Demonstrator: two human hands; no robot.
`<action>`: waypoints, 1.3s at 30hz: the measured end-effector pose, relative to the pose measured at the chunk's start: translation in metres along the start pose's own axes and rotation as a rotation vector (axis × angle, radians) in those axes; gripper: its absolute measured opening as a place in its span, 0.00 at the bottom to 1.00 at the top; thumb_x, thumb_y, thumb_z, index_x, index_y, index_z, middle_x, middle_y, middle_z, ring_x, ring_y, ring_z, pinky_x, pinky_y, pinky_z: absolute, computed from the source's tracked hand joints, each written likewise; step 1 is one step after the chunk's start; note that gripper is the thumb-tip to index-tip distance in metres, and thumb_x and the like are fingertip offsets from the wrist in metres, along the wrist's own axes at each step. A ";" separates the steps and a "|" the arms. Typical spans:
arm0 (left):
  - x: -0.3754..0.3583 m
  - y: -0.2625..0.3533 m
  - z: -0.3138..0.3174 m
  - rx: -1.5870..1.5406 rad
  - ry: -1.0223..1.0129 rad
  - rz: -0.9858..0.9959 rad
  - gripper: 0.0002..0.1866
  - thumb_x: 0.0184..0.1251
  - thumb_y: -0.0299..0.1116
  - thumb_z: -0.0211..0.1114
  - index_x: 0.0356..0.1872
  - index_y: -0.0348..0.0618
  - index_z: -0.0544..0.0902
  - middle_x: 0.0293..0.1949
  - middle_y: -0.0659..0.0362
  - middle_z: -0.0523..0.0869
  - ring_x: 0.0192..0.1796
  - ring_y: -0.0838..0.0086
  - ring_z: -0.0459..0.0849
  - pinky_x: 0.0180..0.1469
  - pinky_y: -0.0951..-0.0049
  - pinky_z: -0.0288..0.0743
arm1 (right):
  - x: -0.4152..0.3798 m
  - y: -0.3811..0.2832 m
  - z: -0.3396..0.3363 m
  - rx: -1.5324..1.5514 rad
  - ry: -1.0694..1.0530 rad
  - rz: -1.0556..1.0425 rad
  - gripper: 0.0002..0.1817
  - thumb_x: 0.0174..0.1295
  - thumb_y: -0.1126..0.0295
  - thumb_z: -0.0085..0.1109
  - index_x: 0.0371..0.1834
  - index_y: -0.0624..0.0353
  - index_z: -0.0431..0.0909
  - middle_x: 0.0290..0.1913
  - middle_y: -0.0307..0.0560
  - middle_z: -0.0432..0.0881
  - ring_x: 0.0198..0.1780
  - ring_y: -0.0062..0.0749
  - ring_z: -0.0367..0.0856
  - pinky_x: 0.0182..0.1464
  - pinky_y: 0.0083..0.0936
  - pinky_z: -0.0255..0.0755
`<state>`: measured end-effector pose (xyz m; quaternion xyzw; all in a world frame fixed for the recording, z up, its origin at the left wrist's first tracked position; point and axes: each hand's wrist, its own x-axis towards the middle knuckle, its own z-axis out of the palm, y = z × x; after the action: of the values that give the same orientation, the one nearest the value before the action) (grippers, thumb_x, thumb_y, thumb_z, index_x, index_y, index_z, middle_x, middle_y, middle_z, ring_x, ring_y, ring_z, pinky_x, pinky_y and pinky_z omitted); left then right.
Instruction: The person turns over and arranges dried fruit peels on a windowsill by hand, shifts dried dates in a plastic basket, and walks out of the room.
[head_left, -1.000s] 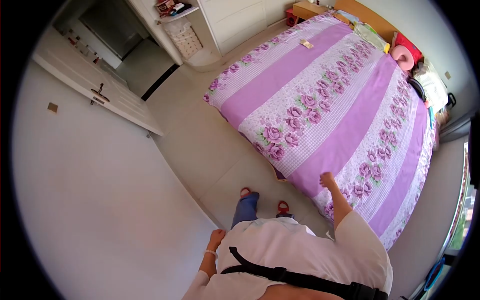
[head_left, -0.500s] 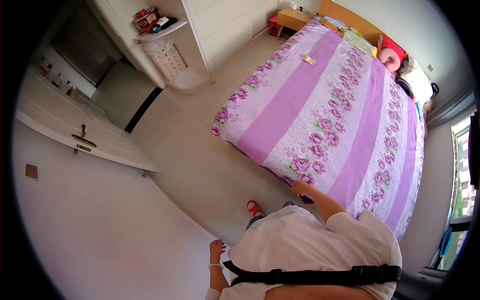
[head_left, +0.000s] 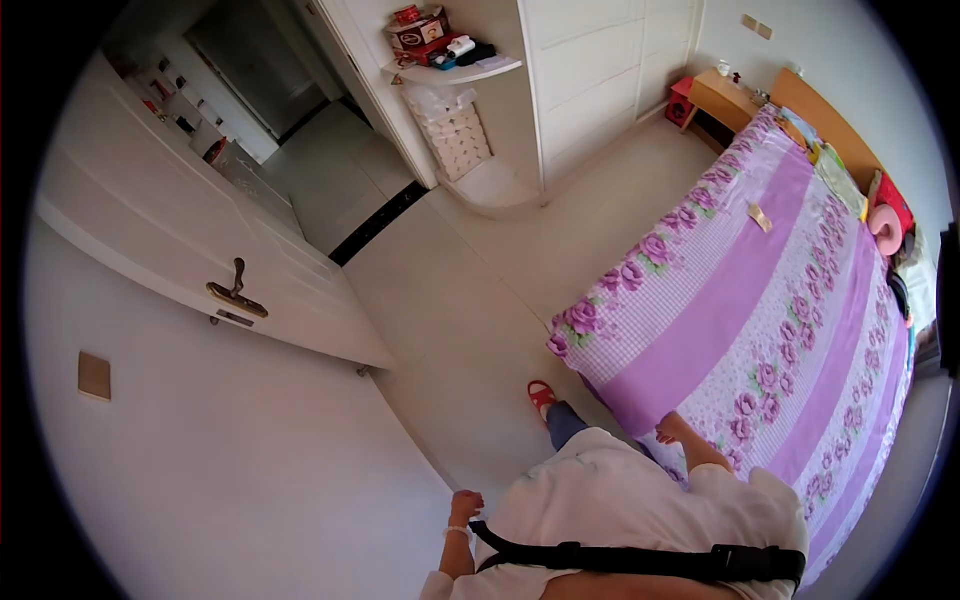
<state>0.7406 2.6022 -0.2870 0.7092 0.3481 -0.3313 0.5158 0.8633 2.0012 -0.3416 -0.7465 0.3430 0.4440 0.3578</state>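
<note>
My left hand (head_left: 466, 506), with a pale bracelet at its wrist, hangs low beside the white wall (head_left: 270, 470). Its fingers are curled in, and nothing shows in them. My right hand (head_left: 675, 428) is held in front of my body, over the foot end of the bed in this view. That hand is also loosely closed with no object visible. Beneath and beyond it spreads the purple and white floral bedspread (head_left: 690, 345). One foot in a red sandal (head_left: 541, 395) is forward on the pale tiled floor (head_left: 450, 330).
At the left a white door (head_left: 200, 220) stands open, its handle (head_left: 238, 288) facing me; a dark threshold (head_left: 378, 222) crosses the doorway. Boxes (head_left: 420, 35) sit on a corner shelf (head_left: 470, 70). A wooden nightstand (head_left: 720, 98) and pink neck pillow (head_left: 886, 230) are farther back.
My view has turned left and moved forward, so the bed sits farther right and the door looks closer. The red-sandaled leg shows more. My left fingers have curled in more.
</note>
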 end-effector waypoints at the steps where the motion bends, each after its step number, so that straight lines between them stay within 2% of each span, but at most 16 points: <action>1: 0.013 0.004 -0.003 0.146 -0.018 0.092 0.11 0.63 0.36 0.67 0.34 0.36 0.85 0.29 0.55 0.89 0.30 0.70 0.89 0.31 0.67 0.82 | 0.049 -0.013 0.004 -0.133 -0.091 -0.198 0.14 0.66 0.61 0.58 0.32 0.60 0.86 0.31 0.47 0.90 0.28 0.35 0.89 0.28 0.33 0.84; 3: 0.017 0.023 -0.012 0.042 0.050 -0.180 0.12 0.63 0.37 0.66 0.35 0.35 0.86 0.29 0.55 0.89 0.30 0.70 0.89 0.31 0.67 0.82 | 0.017 -0.105 0.004 -0.091 -0.191 0.014 0.09 0.62 0.66 0.61 0.36 0.57 0.89 0.39 0.48 0.91 0.35 0.35 0.91 0.33 0.35 0.85; 5: 0.016 0.072 -0.040 0.240 0.016 0.208 0.14 0.65 0.37 0.65 0.35 0.34 0.86 0.28 0.55 0.89 0.30 0.71 0.89 0.31 0.67 0.82 | 0.059 -0.185 0.017 -0.376 -0.265 -0.139 0.08 0.56 0.63 0.65 0.35 0.51 0.89 0.36 0.42 0.91 0.35 0.37 0.90 0.32 0.39 0.83; 6: 0.017 0.096 -0.053 0.301 0.013 0.335 0.14 0.65 0.38 0.64 0.36 0.33 0.86 0.28 0.55 0.89 0.31 0.71 0.89 0.31 0.67 0.82 | 0.111 -0.220 0.030 -0.732 -0.376 -0.418 0.07 0.53 0.63 0.66 0.33 0.50 0.88 0.32 0.42 0.89 0.33 0.39 0.89 0.29 0.41 0.80; 8: 0.025 0.144 -0.062 -0.148 0.300 -0.017 0.15 0.67 0.38 0.63 0.37 0.32 0.87 0.29 0.54 0.89 0.31 0.69 0.89 0.33 0.67 0.82 | 0.211 -0.287 0.055 -1.493 -0.192 -1.195 0.06 0.48 0.63 0.68 0.30 0.47 0.87 0.26 0.41 0.86 0.29 0.43 0.86 0.24 0.46 0.74; 10: 0.033 0.181 -0.076 -0.184 0.313 -0.013 0.15 0.68 0.38 0.63 0.39 0.33 0.87 0.31 0.55 0.88 0.33 0.68 0.89 0.32 0.69 0.81 | 0.157 -0.401 0.052 -1.573 -0.105 -1.178 0.05 0.53 0.65 0.66 0.31 0.50 0.85 0.25 0.42 0.85 0.28 0.39 0.85 0.24 0.41 0.74; 12: 0.049 0.199 -0.088 -0.195 0.322 -0.017 0.14 0.70 0.38 0.63 0.40 0.35 0.86 0.33 0.55 0.87 0.35 0.67 0.89 0.32 0.71 0.80 | 0.291 -0.435 0.095 0.075 -0.450 -0.495 0.06 0.60 0.67 0.60 0.31 0.55 0.84 0.24 0.43 0.84 0.26 0.33 0.84 0.24 0.33 0.75; 14: 0.089 0.191 -0.106 -0.089 0.211 -0.007 0.15 0.66 0.37 0.61 0.40 0.35 0.88 0.30 0.54 0.89 0.31 0.66 0.88 0.38 0.66 0.83 | 0.176 -0.525 0.083 -0.063 -0.252 -0.582 0.08 0.62 0.68 0.56 0.30 0.57 0.83 0.24 0.44 0.84 0.24 0.29 0.82 0.24 0.29 0.75; 17: 0.155 0.179 -0.143 1.086 0.030 0.649 0.08 0.59 0.37 0.63 0.33 0.46 0.86 0.31 0.51 0.88 0.37 0.53 0.89 0.41 0.56 0.83 | 0.076 -0.610 0.075 -0.078 -0.202 -0.643 0.09 0.61 0.68 0.54 0.29 0.58 0.83 0.24 0.44 0.84 0.23 0.27 0.81 0.24 0.27 0.75; 20: 0.199 0.232 -0.186 0.589 0.170 0.587 0.07 0.57 0.38 0.63 0.29 0.47 0.84 0.31 0.51 0.89 0.39 0.50 0.88 0.40 0.53 0.82 | 0.223 -0.620 0.097 -0.727 -0.351 -0.426 0.09 0.60 0.67 0.54 0.27 0.57 0.83 0.25 0.44 0.85 0.23 0.27 0.82 0.25 0.28 0.77; 22: 0.251 0.235 -0.221 0.908 0.219 0.829 0.07 0.62 0.36 0.62 0.29 0.48 0.85 0.30 0.53 0.89 0.35 0.59 0.89 0.36 0.57 0.82 | 0.144 -0.641 0.055 -0.597 -0.162 -0.345 0.11 0.61 0.64 0.55 0.26 0.55 0.82 0.23 0.43 0.83 0.22 0.28 0.81 0.25 0.29 0.77; 26: 0.316 0.330 -0.290 0.199 0.073 0.023 0.08 0.64 0.28 0.60 0.25 0.39 0.81 0.29 0.53 0.89 0.28 0.66 0.88 0.31 0.63 0.82 | 0.174 -0.672 0.009 -0.558 -0.162 -0.030 0.15 0.65 0.65 0.53 0.28 0.61 0.86 0.23 0.48 0.86 0.20 0.35 0.83 0.25 0.35 0.80; 28: 0.355 0.366 -0.335 0.479 0.077 0.309 0.14 0.71 0.40 0.57 0.34 0.39 0.83 0.29 0.58 0.86 0.32 0.69 0.89 0.29 0.67 0.83 | 0.154 -0.721 -0.006 -0.376 -0.066 -0.060 0.15 0.66 0.64 0.56 0.27 0.61 0.85 0.25 0.48 0.87 0.23 0.35 0.85 0.26 0.36 0.81; 31: 0.374 0.450 -0.359 0.317 0.405 0.530 0.08 0.65 0.30 0.62 0.30 0.36 0.84 0.28 0.52 0.88 0.28 0.65 0.89 0.35 0.62 0.82 | 0.172 -0.787 -0.009 -0.256 -0.127 -0.052 0.10 0.66 0.66 0.59 0.38 0.62 0.83 0.33 0.51 0.89 0.29 0.39 0.89 0.31 0.40 0.85; 33: 0.388 0.522 -0.380 -0.031 0.372 0.070 0.13 0.66 0.36 0.63 0.36 0.35 0.87 0.29 0.50 0.89 0.29 0.62 0.89 0.38 0.64 0.82 | 0.198 -0.839 -0.001 -0.301 -0.146 -0.112 0.10 0.67 0.66 0.59 0.36 0.62 0.83 0.31 0.51 0.88 0.28 0.38 0.88 0.29 0.39 0.84; 39: 0.466 0.596 -0.415 0.153 0.258 0.085 0.10 0.66 0.37 0.64 0.37 0.40 0.83 0.31 0.58 0.87 0.34 0.70 0.90 0.31 0.67 0.82 | 0.245 -1.026 0.012 -0.464 -0.206 -0.272 0.10 0.67 0.64 0.59 0.37 0.60 0.84 0.28 0.50 0.87 0.24 0.36 0.86 0.26 0.37 0.82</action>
<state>1.5356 2.9379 -0.2712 0.7973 0.3546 -0.2411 0.4248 1.8009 2.4854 -0.3326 -0.7986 0.0910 0.5320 0.2664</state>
